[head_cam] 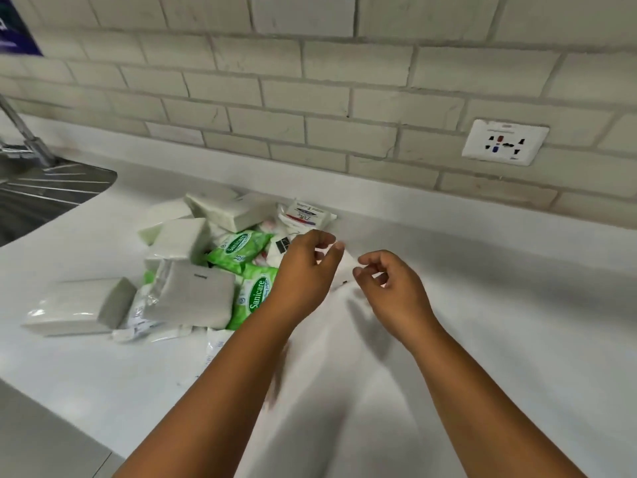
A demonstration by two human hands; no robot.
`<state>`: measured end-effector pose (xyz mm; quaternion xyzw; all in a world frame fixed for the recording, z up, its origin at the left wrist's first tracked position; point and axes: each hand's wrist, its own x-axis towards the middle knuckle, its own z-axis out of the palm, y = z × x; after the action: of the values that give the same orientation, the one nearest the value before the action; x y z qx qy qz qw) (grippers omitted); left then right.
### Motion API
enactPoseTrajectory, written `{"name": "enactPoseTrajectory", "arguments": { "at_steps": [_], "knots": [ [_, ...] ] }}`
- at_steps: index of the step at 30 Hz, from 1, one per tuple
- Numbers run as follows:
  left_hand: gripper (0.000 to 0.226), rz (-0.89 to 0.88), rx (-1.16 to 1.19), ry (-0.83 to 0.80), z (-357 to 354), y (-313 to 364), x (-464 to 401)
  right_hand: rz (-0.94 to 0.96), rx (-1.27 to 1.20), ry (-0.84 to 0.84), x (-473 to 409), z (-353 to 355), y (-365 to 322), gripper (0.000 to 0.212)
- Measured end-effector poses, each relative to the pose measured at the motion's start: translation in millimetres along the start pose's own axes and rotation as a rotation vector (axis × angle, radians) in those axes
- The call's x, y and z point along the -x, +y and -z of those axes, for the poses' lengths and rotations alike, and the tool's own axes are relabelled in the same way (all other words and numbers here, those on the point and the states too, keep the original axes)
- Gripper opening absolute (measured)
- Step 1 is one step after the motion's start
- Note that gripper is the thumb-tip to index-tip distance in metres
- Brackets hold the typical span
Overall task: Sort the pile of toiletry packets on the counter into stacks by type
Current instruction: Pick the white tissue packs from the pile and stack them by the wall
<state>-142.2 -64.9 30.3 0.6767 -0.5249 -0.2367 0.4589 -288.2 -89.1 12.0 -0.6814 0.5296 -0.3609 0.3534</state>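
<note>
A pile of toiletry packets lies on the white counter [482, 305], left of centre. It holds several white tissue packs [188, 298], two green Sanicare wipes packets [239, 250], a white soap packet [306, 213] at the back and small sachets [215, 343] at the front. My left hand [306, 270] hovers at the pile's right edge with curled fingers pinching the top edge of a thin white sheet or bag [344, 374]. My right hand [389, 284] is beside it, fingers curled at the same edge. The white sheet hangs blurred between my forearms.
A steel sink drainer [51, 191] and tap [31, 139] are at the far left. A tiled wall [310, 98] runs behind the counter, with a power socket [505, 142] at the right. The counter's front edge [51, 381] falls away at bottom left.
</note>
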Motion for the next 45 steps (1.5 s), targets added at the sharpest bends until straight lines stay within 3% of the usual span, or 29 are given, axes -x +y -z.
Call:
{"name": "enactPoseTrajectory", "arguments": {
  "at_steps": [8,14,21,25,34,42,45],
  "knots": [
    [0.028,-0.032,-0.329,0.125,124.7,-77.5,8.1,-0.07,-0.122,-0.239,4.0,-119.7,-45.8,0.014],
    [0.037,0.031,-0.607,0.259,182.5,-108.0,27.4,-0.124,0.028,-0.355,8.8,-177.5,-55.5,0.022],
    [0.054,0.219,-0.439,0.252,186.9,-135.0,33.2,-0.144,0.14,-0.339,9.7,-197.4,-61.6,0.025],
    [0.048,0.288,-0.285,0.236,184.3,-141.9,30.7,-0.154,0.127,-0.327,10.4,-199.3,-65.7,0.029],
    [0.037,0.227,-0.171,0.231,179.7,-122.7,30.8,-0.19,-0.08,-0.188,18.2,-176.7,-65.6,0.02],
    [0.024,0.209,-0.01,0.082,117.7,-68.4,30.9,-0.207,-0.16,0.051,27.6,-98.1,-38.0,0.004],
    [0.02,0.173,0.013,0.011,86.2,-51.6,32.4,-0.222,-0.173,0.12,34.8,-67.0,-22.4,0.01]
  ]
}}
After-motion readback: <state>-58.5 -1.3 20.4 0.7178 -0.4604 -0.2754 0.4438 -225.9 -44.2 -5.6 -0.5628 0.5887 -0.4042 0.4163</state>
